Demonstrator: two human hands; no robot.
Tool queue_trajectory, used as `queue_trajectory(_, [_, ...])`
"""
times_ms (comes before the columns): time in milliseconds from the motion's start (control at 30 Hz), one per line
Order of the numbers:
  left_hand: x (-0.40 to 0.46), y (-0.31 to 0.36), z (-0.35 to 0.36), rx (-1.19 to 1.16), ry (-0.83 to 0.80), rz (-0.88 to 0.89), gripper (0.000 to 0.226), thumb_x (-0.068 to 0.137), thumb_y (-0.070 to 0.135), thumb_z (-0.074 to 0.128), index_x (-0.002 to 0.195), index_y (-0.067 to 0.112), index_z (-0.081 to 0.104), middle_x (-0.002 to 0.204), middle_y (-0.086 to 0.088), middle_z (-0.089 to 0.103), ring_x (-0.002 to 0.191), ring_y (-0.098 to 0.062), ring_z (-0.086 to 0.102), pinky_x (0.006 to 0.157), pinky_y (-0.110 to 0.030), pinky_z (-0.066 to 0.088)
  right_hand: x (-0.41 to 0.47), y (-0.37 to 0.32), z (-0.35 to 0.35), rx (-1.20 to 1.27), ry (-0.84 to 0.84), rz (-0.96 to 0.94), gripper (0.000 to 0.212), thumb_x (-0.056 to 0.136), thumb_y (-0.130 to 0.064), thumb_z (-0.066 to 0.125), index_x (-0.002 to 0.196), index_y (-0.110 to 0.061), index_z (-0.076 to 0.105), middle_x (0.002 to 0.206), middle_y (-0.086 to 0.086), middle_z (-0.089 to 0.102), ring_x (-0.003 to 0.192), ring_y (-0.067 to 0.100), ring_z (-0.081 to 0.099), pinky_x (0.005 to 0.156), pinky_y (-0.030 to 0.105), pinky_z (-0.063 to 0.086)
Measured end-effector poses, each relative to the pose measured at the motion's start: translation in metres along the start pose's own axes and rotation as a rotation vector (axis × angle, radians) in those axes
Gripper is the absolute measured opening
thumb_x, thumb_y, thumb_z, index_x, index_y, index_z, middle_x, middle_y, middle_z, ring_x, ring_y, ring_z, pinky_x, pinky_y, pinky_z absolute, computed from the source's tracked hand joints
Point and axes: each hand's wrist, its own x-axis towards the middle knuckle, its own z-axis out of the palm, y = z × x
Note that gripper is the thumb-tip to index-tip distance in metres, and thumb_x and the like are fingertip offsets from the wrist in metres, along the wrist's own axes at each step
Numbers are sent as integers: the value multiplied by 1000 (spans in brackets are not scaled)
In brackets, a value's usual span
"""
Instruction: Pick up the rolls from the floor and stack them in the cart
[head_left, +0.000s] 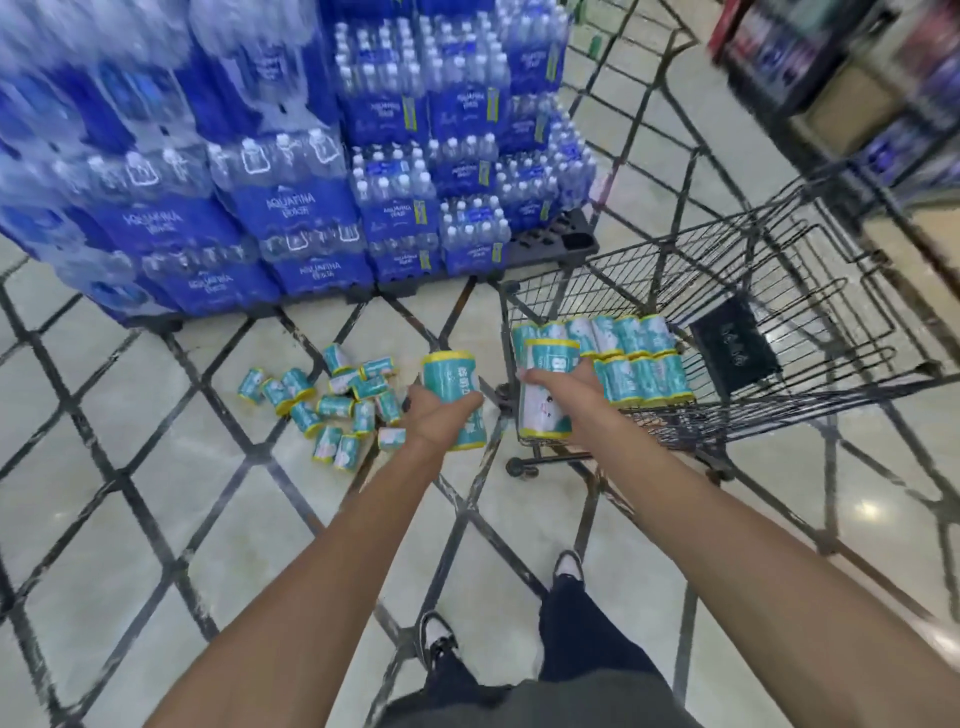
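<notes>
My left hand (439, 415) grips a teal roll with yellow ends (451, 382), held upright above the floor just left of the cart. My right hand (563, 387) grips another such roll (545, 410) at the near left corner of the black wire cart (769, 270). Inside the cart, several rolls (631, 358) stand packed in two rows along the near side. A scattered pile of several more rolls (332, 402) lies on the tiled floor to the left of my left hand.
Tall stacks of blue bottled-water packs (291, 156) on grey pallets stand behind the pile. A dark pouch (732, 351) lies in the cart's right part. Store shelving (852, 88) runs along the far right. My feet (566, 564) stand on the tiles below.
</notes>
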Motion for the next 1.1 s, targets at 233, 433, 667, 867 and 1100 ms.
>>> queue_trajectory(233, [-28, 39, 140, 25, -78, -17, 66, 77, 32, 85, 120, 12, 39, 102, -4, 59, 79, -10, 59, 50, -22, 47, 52, 3, -137, 69, -38, 1, 119, 73, -38, 90, 161, -17, 11, 165, 8, 26, 146, 32, 35, 114, 50, 37])
queue_trajectory(433, [-25, 60, 258, 26, -75, -52, 80, 70, 38, 87, 130, 11, 41, 113, -9, 64, 97, -25, 67, 86, -43, 60, 115, 5, -243, 72, -6, 84, 119, 51, -45, 95, 148, -19, 31, 144, 9, 55, 124, 30, 59, 104, 53, 50])
queue_trajectory(667, [20, 77, 345, 70, -87, -124, 77, 70, 40, 88, 122, 13, 38, 115, -6, 62, 102, -26, 64, 92, -42, 56, 192, -4, -304, 29, 28, 164, 88, 60, -26, 96, 129, -15, 41, 113, 9, 67, 102, 28, 69, 93, 51, 57])
queue_trajectory(867, [103, 92, 411, 160, -124, -192, 112, 74, 48, 83, 155, 6, 18, 151, -15, 45, 134, -34, 49, 110, -45, 44, 295, -6, -308, -79, 100, 247, 97, 63, -31, 96, 137, -12, 37, 128, 8, 59, 116, 29, 61, 99, 49, 53])
queue_trajectory(1100, [214, 90, 498, 309, -161, -272, 114, 85, 47, 76, 158, 1, 2, 162, -18, 26, 146, -35, 33, 114, -42, 34, 432, 15, -296, -250, 153, 352, 108, 73, -35, 91, 152, -8, 24, 152, 14, 43, 135, 32, 48, 100, 39, 45])
